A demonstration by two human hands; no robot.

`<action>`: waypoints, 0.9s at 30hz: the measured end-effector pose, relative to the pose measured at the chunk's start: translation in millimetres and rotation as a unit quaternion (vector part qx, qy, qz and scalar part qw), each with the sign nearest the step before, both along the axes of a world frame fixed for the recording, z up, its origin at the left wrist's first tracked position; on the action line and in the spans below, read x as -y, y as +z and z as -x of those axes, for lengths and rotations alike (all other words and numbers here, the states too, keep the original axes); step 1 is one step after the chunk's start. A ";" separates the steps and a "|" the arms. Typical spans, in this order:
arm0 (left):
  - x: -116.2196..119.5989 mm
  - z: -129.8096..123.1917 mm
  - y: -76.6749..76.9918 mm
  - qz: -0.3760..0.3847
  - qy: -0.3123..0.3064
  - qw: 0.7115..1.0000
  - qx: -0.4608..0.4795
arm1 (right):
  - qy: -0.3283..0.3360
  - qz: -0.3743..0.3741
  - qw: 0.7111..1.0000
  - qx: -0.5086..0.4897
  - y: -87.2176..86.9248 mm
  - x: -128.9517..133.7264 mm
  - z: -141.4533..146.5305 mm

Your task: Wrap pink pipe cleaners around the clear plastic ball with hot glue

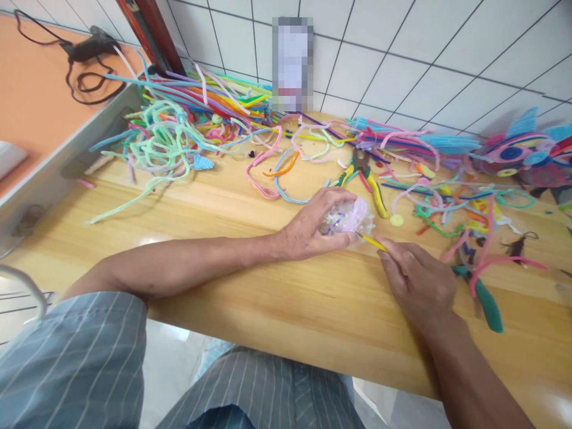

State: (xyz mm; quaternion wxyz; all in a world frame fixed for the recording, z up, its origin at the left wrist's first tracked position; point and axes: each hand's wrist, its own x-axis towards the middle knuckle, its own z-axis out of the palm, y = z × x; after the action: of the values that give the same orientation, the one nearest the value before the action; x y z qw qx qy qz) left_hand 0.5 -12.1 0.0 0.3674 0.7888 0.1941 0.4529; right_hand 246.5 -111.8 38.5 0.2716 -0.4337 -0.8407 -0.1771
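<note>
My left hand [308,229] is wrapped around a clear plastic piece [367,221] with a scalloped edge, like the bottom of a bottle. A lilac fuzzy strip [356,215] lies across it, and shiny coloured bits show inside. My right hand [417,280] pinches a thin yellow stick [374,242] with a dark tip. That tip meets the lower side of the clear piece, by my left thumb. Just behind my left hand lie yellow-and-green pliers [378,193], jaws toward the wall.
Green-handled pliers [487,301] lie right of my right hand among pink pipe cleaners [509,260]. A tangle of mint-green pipe cleaners [165,140] sits at the back left. A phone-like object [292,65] leans on the tiled wall. A fish-like craft figure [513,152] stands far right.
</note>
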 end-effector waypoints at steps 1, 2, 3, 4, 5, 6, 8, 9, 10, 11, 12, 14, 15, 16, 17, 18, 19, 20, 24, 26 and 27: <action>0.0 -0.3 0.0 0.001 -0.001 1.000 0.001 | 0.000 -0.002 1.000 0.000 0.1 0.2 0.1; 0.1 -0.5 0.1 0.002 -0.002 1.000 0.001 | 0.000 -0.003 1.000 0.001 0.1 0.4 0.2; 0.1 -0.8 0.3 0.006 -0.001 1.000 0.001 | -0.001 -0.003 1.000 0.001 0.0 0.6 0.1; 0.2 -0.9 0.5 0.010 -0.001 1.000 0.000 | -0.002 -0.001 1.000 0.001 0.0 0.9 0.0; 0.3 -1.0 0.9 0.014 0.000 1.000 -0.001 | -0.004 0.002 1.000 0.001 -0.1 1.1 -0.2; 0.4 -0.9 1.2 0.017 0.001 1.000 -0.001 | -0.005 0.005 1.000 0.001 -0.3 1.4 -0.5; 0.5 -0.6 1.8 0.019 0.001 1.000 -0.004 | -0.005 0.006 1.000 -0.001 -0.4 2.1 -1.0; 0.4 -0.4 2.0 0.019 0.001 1.000 -0.005 | -0.005 0.005 1.000 -0.003 -0.4 2.5 -1.3; 0.4 -0.2 2.1 0.019 0.001 1.000 -0.007 | -0.005 0.004 1.000 -0.005 -0.3 2.8 -1.5; 0.2 -0.1 2.0 0.020 0.001 1.000 -0.008 | -0.006 0.004 1.000 -0.006 -0.2 3.2 -1.7; 0.1 0.0 1.9 0.021 0.001 1.000 -0.008 | -0.006 0.004 1.000 -0.006 0.0 3.5 -1.7; -0.1 0.0 1.5 0.018 -0.001 1.000 -0.006 | -0.008 0.005 1.000 -0.004 0.2 3.7 -1.6; -0.1 0.0 1.3 0.017 -0.002 1.000 -0.004 | -0.007 0.005 1.000 -0.002 0.2 3.6 -1.4; -0.2 -0.1 1.1 0.017 -0.003 1.000 -0.002 | -0.006 0.004 1.000 -0.001 0.1 3.4 -1.0; -0.2 -0.2 1.0 0.016 -0.003 1.000 -0.001 | -0.005 0.004 1.000 0.000 0.0 3.1 -0.7; -0.2 -0.2 1.0 0.015 -0.004 1.000 0.000 | -0.003 0.003 1.000 0.000 -0.1 2.8 -0.3; -0.2 -0.3 1.0 0.015 -0.004 1.000 0.000 | -0.002 0.003 1.000 -0.001 -0.2 2.5 0.1; -0.3 -0.3 1.0 0.015 -0.003 1.000 -0.001 | -0.002 0.003 1.000 -0.003 -0.2 2.2 0.4; -1.2 -0.7 0.5 0.012 -0.002 1.000 -0.004 | -0.001 0.011 1.000 -0.003 0.7 1.5 1.0; -1.7 -1.1 -0.3 0.010 -0.001 1.000 -0.005 | -0.001 0.011 1.000 -0.001 1.0 1.5 0.8; -2.0 -1.3 -0.9 0.008 -0.001 1.000 -0.003 | 0.000 0.010 1.000 -0.002 0.8 1.5 0.6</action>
State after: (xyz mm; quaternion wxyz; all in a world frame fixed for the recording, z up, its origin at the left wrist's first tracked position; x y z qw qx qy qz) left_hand 1.8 -10.1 -0.9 0.3732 0.7875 0.1983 0.4486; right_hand 245.9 -113.3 39.4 0.2689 -0.4366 -0.8419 -0.1683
